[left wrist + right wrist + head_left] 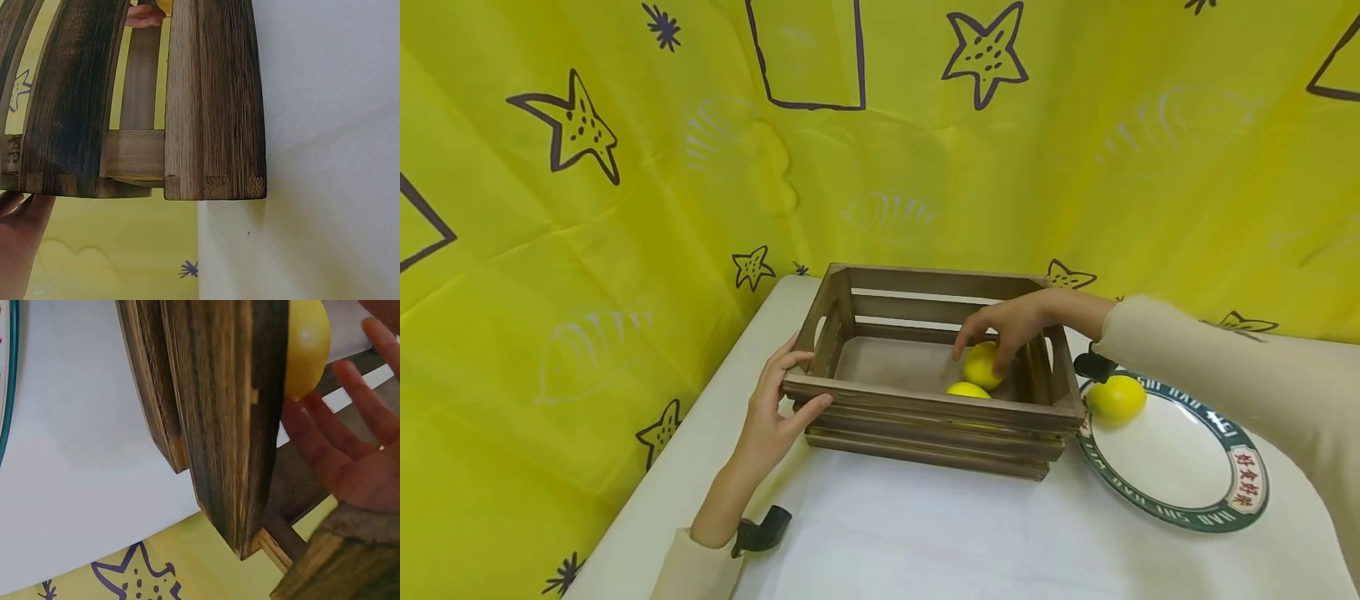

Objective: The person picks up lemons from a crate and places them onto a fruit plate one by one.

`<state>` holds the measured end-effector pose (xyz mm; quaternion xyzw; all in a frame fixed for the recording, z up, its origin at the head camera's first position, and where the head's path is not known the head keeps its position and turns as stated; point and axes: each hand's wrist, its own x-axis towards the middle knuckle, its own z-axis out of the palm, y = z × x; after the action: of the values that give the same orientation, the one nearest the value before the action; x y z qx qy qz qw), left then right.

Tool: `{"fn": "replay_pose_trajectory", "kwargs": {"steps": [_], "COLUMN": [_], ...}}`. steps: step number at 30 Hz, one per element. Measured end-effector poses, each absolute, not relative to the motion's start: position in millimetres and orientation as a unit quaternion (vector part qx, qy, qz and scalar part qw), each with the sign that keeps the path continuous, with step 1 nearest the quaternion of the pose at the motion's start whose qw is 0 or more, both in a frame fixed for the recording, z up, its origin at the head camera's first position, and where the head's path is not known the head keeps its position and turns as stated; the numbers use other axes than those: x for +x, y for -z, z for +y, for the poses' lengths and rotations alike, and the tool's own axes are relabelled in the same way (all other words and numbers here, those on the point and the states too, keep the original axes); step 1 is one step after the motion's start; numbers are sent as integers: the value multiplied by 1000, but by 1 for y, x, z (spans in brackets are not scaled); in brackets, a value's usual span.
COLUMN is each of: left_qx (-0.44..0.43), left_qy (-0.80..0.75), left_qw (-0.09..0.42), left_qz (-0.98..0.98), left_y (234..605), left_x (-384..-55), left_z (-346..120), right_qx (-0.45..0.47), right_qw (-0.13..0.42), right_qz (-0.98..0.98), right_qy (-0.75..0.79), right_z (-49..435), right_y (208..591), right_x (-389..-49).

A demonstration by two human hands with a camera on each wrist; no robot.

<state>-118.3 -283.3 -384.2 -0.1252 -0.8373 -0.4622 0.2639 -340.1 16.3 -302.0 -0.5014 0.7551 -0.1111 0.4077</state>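
White table (pixel 895 533), starfish-patterned curtain (pixel 887 158), left fingers (pixel 790 360) gripping crate (pixel 880 393), right fingers (pixel 973 328) spread over lemon (pixel 981 365)

The crate (pixel 887 400) is hiding part of the nearer lemon (pixel 967 390); the right wrist view is cropping the plate (pixel 14 375).

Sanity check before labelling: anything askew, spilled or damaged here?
No spills or damage visible. Only mildly odd: one lemon sits off-centre on the plate, at the rim nearest the crate, leaving the plate's middle bare.
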Motion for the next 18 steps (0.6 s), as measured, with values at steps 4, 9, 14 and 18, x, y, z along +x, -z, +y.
{"fn": "replay_pose_trajectory", "kwargs": {"steps": [4,9,14,18], "left_qx": [-127,-127,-134,-128], "left_qy": [461,464,460,458], "left_qw": [268,270,270,269], "left_qz": [-837,-834,-835,-837], "left_y": [386,385,386,385], "left_x": [-118,-118,-119,-118], "left_z": [-283,-283,-282,-282], "right_qx": [-490,-489,-458,-439], "right_qw": [408,415,448,472], "right_qz": [765,765,767,764], "right_qy": [88,59,36,36], "right_z": [13,9,9,9], "right_y": [306,312,316,317], "right_x": [-344,-346,-347,-347]}}
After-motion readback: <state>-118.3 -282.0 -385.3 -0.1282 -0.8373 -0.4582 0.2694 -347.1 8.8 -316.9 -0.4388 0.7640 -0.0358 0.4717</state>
